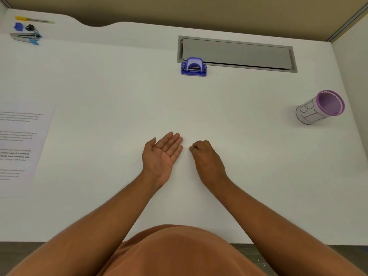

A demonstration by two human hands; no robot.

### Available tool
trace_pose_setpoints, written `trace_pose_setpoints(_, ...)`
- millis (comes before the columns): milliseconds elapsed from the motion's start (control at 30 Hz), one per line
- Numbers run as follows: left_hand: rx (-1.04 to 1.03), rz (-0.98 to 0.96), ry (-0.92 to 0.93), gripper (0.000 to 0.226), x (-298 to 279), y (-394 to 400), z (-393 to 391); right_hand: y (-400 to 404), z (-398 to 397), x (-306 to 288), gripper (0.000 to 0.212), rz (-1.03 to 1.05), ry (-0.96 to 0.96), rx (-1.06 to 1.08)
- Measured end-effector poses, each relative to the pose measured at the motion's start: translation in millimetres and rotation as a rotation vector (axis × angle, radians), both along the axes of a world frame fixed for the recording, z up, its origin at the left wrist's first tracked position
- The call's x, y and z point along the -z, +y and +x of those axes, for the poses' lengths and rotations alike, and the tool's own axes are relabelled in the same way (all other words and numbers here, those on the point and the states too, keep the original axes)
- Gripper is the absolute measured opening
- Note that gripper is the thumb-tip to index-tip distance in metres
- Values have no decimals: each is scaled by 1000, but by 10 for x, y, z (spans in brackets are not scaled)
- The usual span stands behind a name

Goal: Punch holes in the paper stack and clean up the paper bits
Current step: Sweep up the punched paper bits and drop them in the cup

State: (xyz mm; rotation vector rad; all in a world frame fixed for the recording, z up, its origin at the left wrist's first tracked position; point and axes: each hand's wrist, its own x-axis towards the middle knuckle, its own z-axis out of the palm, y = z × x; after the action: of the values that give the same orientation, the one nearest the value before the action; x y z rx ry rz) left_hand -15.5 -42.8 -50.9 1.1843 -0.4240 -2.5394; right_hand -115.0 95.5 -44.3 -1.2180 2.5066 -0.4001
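Observation:
A blue hole punch [193,67] stands at the far middle of the white desk [119,86]. The printed paper stack [20,148] lies flat at the left edge. My left hand [162,154] rests on the desk in the middle, palm up, fingers together and extended, nothing visible in it. Just right of it, my right hand [206,156] lies knuckles up with fingertips pinched together on the desk surface; whether a paper bit sits between them is too small to tell. No paper bits are visible on the white surface.
A purple-rimmed cup [320,107] stands at the right. A grey cable hatch [237,53] is set in the desk behind the punch. At the far left corner lie a yellow-handled tool [33,19], clips [23,26] and a metal item [24,37].

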Motion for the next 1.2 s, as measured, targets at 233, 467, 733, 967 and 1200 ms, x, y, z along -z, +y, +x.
trace_pose_setpoints(233,77,47,64,59,87,-14,-86,-80,-142,-1,25,59,24,-42)
trace_pose_setpoints(467,113,85,98,62,80,-14,-192,-163,-99,-351,17,-219,-224,332)
trace_pose_setpoints(733,271,175,260,67,-3,109,-279,-313,362,-659,14,-308,-377,329)
trace_pose_setpoints(967,334,205,358,71,-4,104,-297,-268,380,-752,43,-220,-310,263)
trace_pose_setpoints(1200,369,201,425,66,-48,111,-321,-257,309,-783,20,-409,-442,377)
